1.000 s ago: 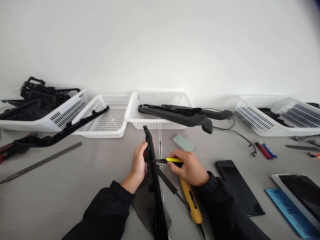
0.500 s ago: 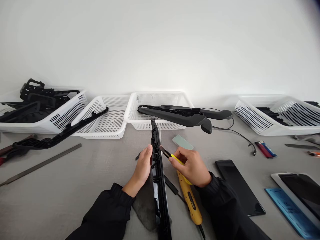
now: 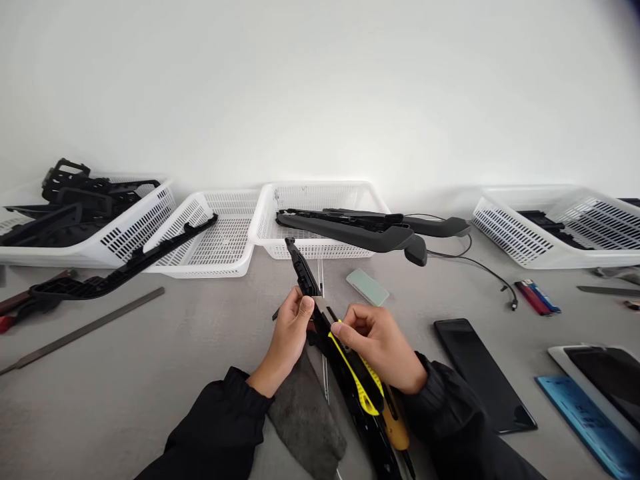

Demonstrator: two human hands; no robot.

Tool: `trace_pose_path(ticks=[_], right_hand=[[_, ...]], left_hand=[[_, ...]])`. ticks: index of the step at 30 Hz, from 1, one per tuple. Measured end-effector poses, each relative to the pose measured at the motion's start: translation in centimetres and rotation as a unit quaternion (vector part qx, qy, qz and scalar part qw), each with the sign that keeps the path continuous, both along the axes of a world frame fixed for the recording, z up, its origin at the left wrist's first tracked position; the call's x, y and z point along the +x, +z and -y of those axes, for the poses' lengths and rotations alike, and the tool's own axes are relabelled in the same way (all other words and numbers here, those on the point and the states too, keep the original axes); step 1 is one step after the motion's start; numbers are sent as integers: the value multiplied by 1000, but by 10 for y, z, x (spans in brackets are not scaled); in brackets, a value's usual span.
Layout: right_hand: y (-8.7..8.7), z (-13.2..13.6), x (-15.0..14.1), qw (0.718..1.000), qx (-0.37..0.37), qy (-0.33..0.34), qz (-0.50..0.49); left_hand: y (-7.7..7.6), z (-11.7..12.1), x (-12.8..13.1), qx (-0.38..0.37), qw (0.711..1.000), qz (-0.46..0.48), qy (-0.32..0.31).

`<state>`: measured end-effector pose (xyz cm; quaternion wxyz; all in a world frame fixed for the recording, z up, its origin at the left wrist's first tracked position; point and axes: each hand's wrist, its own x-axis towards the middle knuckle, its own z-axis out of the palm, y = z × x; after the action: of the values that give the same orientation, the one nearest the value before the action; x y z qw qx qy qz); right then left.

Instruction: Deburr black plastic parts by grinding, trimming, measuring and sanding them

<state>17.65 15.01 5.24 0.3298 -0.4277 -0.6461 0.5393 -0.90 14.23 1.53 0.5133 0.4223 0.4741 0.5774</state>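
My left hand [image 3: 290, 327] is closed round a long black plastic trim piece [image 3: 301, 269], which slants from the upper left toward the bottom of the view. In my right hand [image 3: 380, 343] is a yellow and black utility knife [image 3: 361, 380], gripped near its blade end. Its bare blade [image 3: 316, 308] lies at the trim piece, close to my left thumb. A yellow-handled corded tool [image 3: 396, 427] is partly hidden beneath the knife. A dark grey cloth [image 3: 307, 417] is spread below my left hand.
White baskets [image 3: 213, 272] line the wall, several holding black plastic parts [image 3: 350, 232]. A flat file [image 3: 95, 327] and another black part [image 3: 120, 273] lie left. Rightward are a green block [image 3: 367, 287], a black phone-like slab [image 3: 485, 373], lighters [image 3: 537, 297] and a blue panel [image 3: 585, 420].
The trim piece has turned, its far end swinging left and its near end right. My right hand has tilted the knife, so its yellow body now shows along the trim.
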Motion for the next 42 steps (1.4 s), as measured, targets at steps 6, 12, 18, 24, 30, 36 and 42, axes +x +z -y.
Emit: trace_pose_path(ticks=[6,12,18,24,30,36,42], right_hand=[[-3,4,-3,1000,14,10,26],[-2,3,-3,999,-34,26,-9],[-3,8,-9,1000,-24,17,7],[-6,9,-15,998,18,-14,58],[-4,11,-16,999,27,-7,45],[-4,11,-15,999,24,1,41],[-1,8,-14,1000,-23,-2,18]], left_hand=[[-4,0,-2,11,999,-43,-17],[-5,1,-1,11,999,-41,-11],[-3,0,0,16,999,-34,-5],[-4,-1,2,8,999,-32,-3],[-2,1,1,6,999,-35,-1],[-4,2,-1,-3,999,-36,-13],[-4,0,1,-3,999,-43,-7]])
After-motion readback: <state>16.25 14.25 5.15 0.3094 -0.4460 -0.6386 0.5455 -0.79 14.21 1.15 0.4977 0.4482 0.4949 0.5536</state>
